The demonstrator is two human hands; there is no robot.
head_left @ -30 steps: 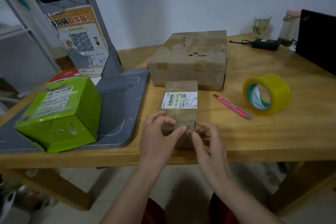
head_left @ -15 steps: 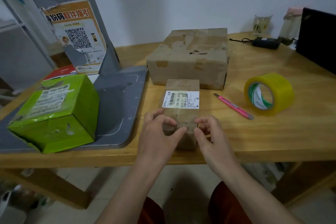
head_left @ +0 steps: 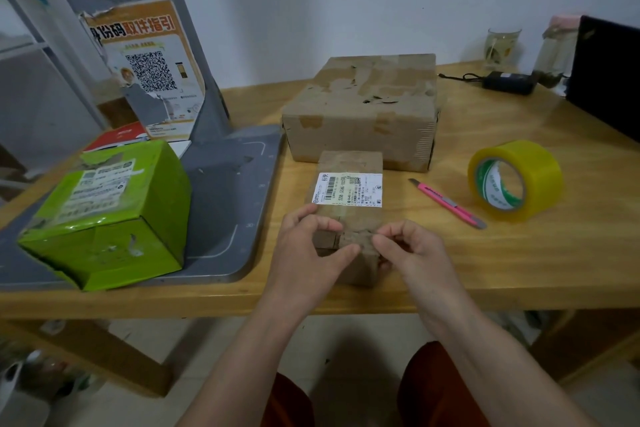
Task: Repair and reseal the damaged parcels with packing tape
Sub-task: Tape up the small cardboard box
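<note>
Wooden tabletop (head_left: 519, 253): small parcel (head_left: 348, 215) at near edge. Left hand (head_left: 311, 246) grips its corner to steady it; right hand (head_left: 412, 250) fingers pinch the top seam. Tape roll (head_left: 516, 180) waits right.

Plain white wall (head_left: 346, 3) behind a wooden table (head_left: 519, 253), pale tiled floor (head_left: 346, 340) beneath, dim light.

Left hand (head_left: 304, 246) grips the small labelled parcel (head_left: 349, 184) at its near edge; right hand (head_left: 412, 250) pinches there too. Tape roll (head_left: 516, 180) stands right.
</note>
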